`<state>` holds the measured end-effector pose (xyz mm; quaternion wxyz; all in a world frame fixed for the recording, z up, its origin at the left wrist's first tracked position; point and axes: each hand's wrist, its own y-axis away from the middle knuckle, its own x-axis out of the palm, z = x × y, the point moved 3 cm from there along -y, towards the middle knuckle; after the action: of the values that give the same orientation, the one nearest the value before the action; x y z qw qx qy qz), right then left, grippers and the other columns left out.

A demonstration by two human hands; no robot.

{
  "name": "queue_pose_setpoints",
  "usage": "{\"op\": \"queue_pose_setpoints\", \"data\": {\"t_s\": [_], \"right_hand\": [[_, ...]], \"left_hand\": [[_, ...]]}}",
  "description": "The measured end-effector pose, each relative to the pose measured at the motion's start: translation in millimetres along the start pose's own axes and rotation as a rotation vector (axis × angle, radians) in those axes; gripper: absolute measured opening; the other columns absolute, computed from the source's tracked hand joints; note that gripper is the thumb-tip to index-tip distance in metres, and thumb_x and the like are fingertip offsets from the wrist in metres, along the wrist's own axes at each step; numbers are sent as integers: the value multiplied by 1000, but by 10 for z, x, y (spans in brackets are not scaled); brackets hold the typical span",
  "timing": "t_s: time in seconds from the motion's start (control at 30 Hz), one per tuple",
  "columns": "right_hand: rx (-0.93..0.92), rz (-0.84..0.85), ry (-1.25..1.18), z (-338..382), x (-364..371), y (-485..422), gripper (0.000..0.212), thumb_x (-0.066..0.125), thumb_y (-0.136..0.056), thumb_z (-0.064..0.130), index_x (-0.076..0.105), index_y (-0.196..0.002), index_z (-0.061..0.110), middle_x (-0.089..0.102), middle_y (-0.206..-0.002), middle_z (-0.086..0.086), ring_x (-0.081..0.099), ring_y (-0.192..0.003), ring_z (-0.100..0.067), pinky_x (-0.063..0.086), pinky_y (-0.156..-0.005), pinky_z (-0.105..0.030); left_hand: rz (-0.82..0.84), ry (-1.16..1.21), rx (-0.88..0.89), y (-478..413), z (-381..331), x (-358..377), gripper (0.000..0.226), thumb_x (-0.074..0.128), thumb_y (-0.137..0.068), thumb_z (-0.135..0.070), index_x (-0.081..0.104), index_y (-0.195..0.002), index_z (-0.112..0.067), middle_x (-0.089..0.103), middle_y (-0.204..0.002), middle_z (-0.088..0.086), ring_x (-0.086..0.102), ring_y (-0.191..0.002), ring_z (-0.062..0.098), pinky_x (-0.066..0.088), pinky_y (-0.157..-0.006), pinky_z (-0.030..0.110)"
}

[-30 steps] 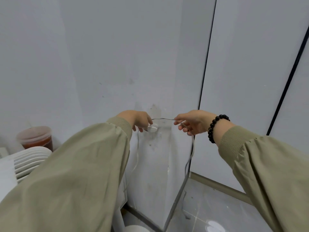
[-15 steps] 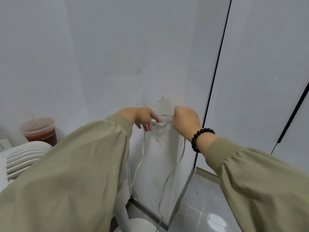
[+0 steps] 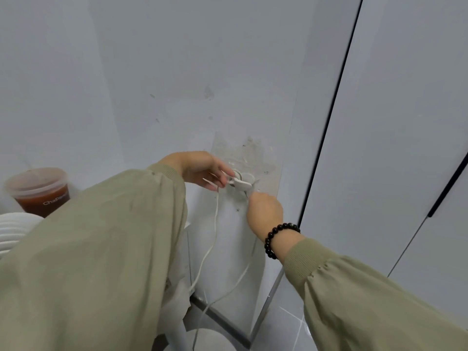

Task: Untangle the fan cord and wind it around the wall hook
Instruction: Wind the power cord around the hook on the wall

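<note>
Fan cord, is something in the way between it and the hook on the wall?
No, nothing visible is in the way. The fan cord is right at the wall hook, with the left hand pinching it beside the hook and the right hand gripping it just below.

Right hand (image 3: 264,211) fingers hidden behind knuckles; cord (image 3: 215,224) runs off bottom edge.
</note>
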<state>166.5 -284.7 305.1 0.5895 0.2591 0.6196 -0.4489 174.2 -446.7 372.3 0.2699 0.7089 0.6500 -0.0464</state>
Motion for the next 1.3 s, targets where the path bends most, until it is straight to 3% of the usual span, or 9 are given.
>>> {"op": "queue_pose_setpoints", "data": {"t_s": [0.1,0.23,0.37,0.53,0.63,0.77,0.93,1.07,1.3], "right_hand": [[171,21,-376,-19,192,-108,13,47,-83,1,54,-71,0,58,-69,-8,52,-65,-24,43,-52,-30],[502,9,-1190,47,346,-101,25,45,-82,-5,58,-62,2,67,-64,-12,69,-70,-25,59,-74,-37],[649,12,-1699,173,307,-92,17,42,-91,-3,55,-102,-5,65,-76,-13,68,-61,-12,57,-55,-19],[650,6,-1887,213,249,-93,20,46,-95,3,52,-111,-6,64,-81,-12,66,-69,-14,56,-52,-17],[614,16,-1795,160,192,-66,11,47,-95,3,55,-98,-3,64,-78,-12,66,-66,-14,56,-53,-17],[522,-142,-1306,-32,43,8,27,44,-93,4,60,-71,2,66,-69,-14,66,-57,-18,59,-62,-31],[207,-468,-788,-53,-307,91,25,41,-92,11,62,-107,13,65,-94,0,60,-86,-17,47,-74,-28],[-122,-315,-557,123,-391,-4,49,41,-86,3,44,-134,13,53,-125,-7,46,-115,-22,37,-94,-27],[-170,-248,-287,201,-383,-233,29,45,-89,15,59,-114,9,58,-104,-13,52,-99,-29,37,-80,-29]], "left_hand": [[-184,157,-46,-38,225,-175,29,36,-93,0,62,-84,-9,62,-70,6,61,-69,15,49,-72,28],[-156,-269,-289,25,461,-161,23,44,-95,-11,64,-107,-9,63,-100,11,61,-83,22,50,-80,34],[59,-376,-324,52,461,4,44,32,-98,2,45,-137,-14,51,-136,11,53,-112,23,42,-100,40],[126,-381,-286,61,361,202,25,36,-99,0,53,-115,-7,54,-118,11,52,-103,20,51,-51,12],[33,-352,-273,-28,410,162,26,35,-101,-11,53,-83,-6,66,-87,11,60,-77,21,53,-58,22],[-241,-268,-255,-151,452,-48,32,43,-99,-17,55,-74,-1,64,-46,10,62,-61,28,53,-80,40],[-525,-182,-74,-175,320,-150,25,45,-94,-9,60,-80,5,65,-48,10,65,-46,21,60,-71,39],[-629,-60,110,-126,175,-147,28,51,-92,-11,59,-66,-5,61,-52,7,58,-36,8,50,-45,18],[-634,142,208,76,43,-149,20,54,-84,-6,63,-66,-3,51,-38,1,43,-29,9,30,-41,20]]}}
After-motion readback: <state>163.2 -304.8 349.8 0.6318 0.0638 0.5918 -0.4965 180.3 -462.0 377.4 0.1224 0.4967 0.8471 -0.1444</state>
